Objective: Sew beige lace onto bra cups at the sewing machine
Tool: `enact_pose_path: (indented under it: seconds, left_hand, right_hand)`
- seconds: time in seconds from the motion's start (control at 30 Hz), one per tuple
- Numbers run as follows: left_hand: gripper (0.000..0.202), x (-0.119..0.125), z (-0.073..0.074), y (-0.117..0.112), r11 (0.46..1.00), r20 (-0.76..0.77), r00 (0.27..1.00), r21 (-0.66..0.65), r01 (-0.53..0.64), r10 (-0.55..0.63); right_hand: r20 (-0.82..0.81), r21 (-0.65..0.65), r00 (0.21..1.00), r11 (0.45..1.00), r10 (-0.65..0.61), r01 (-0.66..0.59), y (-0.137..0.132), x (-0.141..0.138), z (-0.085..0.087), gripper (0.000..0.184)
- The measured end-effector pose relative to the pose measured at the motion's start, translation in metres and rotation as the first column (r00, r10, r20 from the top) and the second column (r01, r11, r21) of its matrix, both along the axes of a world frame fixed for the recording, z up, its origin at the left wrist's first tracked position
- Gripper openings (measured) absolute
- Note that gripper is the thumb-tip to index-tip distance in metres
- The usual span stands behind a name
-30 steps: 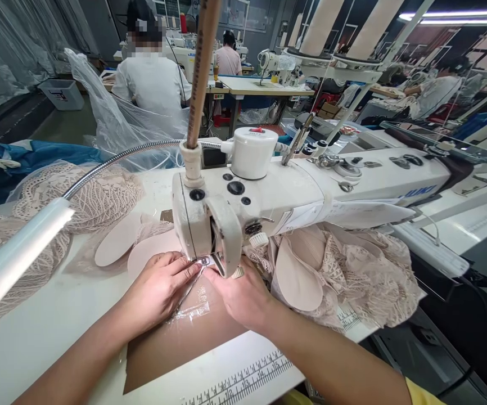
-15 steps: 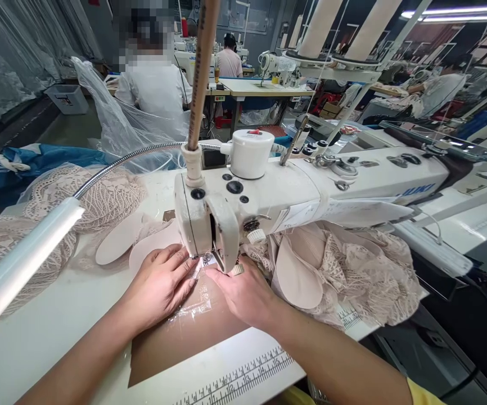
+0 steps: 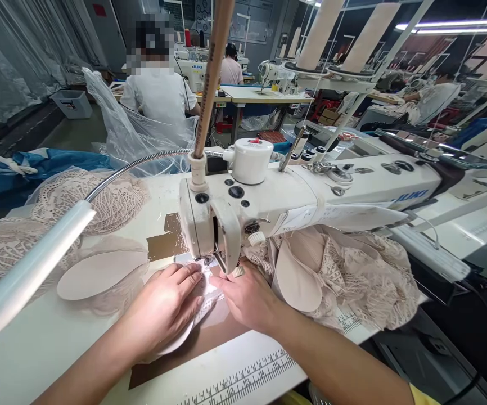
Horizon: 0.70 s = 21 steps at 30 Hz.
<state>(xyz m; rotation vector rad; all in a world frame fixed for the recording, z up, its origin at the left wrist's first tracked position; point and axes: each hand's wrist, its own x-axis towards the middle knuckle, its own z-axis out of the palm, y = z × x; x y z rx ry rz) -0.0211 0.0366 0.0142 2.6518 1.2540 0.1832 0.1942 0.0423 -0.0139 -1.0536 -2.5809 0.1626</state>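
Note:
A beige lace bra cup [image 3: 181, 340] lies at the sewing machine [image 3: 249, 205], its lace edge running to the presser foot [image 3: 208, 260]. My left hand [image 3: 171, 301] is curled over the cup, left of the foot, with part of the cup showing below the palm. On the foot's other side, my right hand [image 3: 247, 292] grips the lace edge with thumb and finger; the machine head partly hides its other fingers. A loose pale cup piece [image 3: 102, 274] rests on the table to the left.
Lace pieces [image 3: 91, 202] lie at the left, beneath a tube lamp [image 3: 36, 270]. More beige lace cups [image 3: 345, 275] are heaped right of the needle. A printed ruler [image 3: 243, 379] runs along the table's front edge. Co-workers [image 3: 154, 93] sit at machines beyond.
The bra cup has come under my left hand and reaches the foot, where brown table surface showed before. The loose cup piece now lies further left. My right hand has barely moved.

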Motion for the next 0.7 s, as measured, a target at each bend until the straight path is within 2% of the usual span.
enact_pose_path:
  seconds: [0.23,0.47,0.7]
  left_hand:
    - [0.035,0.0037,0.0004,0.0000,0.999,-0.040,0.998,-0.006,0.046,-0.046]
    - [0.036,0.0046,0.0031,0.0032,0.999,-0.016,0.999,0.005,0.035,-0.035]
    - [0.040,-0.0040,0.0048,0.0052,0.999,-0.008,0.999,-0.006,0.054,-0.054]
  right_hand:
    - [-0.047,0.025,0.998,0.999,0.028,-0.027,-0.0011,0.0011,-0.0061,0.029]
    - [-0.030,-0.032,0.999,0.999,0.032,-0.033,-0.0021,-0.0021,0.0003,0.015]
    - [-0.032,-0.052,0.999,0.998,0.016,-0.017,-0.0023,-0.0029,0.0013,0.024]
